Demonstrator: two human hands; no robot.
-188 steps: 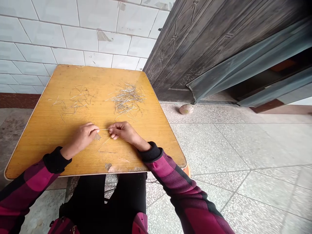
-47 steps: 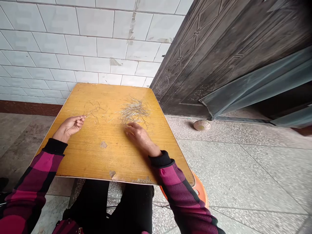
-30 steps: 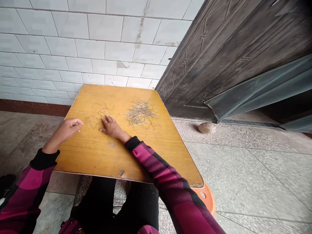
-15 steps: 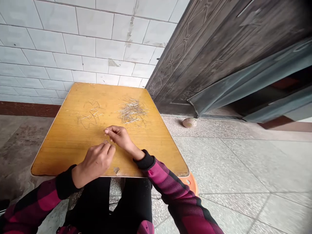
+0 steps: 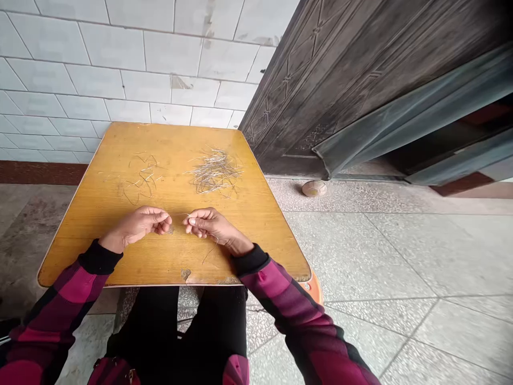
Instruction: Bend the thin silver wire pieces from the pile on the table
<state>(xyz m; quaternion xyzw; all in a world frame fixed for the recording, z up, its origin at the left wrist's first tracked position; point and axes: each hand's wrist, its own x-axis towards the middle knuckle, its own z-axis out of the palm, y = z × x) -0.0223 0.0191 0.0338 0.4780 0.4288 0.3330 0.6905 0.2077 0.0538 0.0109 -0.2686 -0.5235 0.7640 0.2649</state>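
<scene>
My left hand (image 5: 138, 225) and my right hand (image 5: 208, 224) rest close together on the near half of a yellow wooden table (image 5: 256, 214). Both have their fingers pinched. A thin wire (image 5: 210, 251) runs from the right fingers down beside the wrist. Whether the left fingers hold its other end I cannot make out. A dense heap of straight silver wires (image 5: 214, 171) lies at the far right of the table. Several bent wires (image 5: 142, 179) lie scattered at the far left.
A white tiled wall (image 5: 120, 59) stands behind the table. A dark metal door (image 5: 360, 69) runs along the right. A small ball (image 5: 313, 188) lies on the stone floor by the door. An orange stool edge (image 5: 315, 286) shows under the table's right corner.
My left hand dropped a bent piece at the left scatter, my right hand reached the wires, and both hands came back together near the table's front with a thin wire.
</scene>
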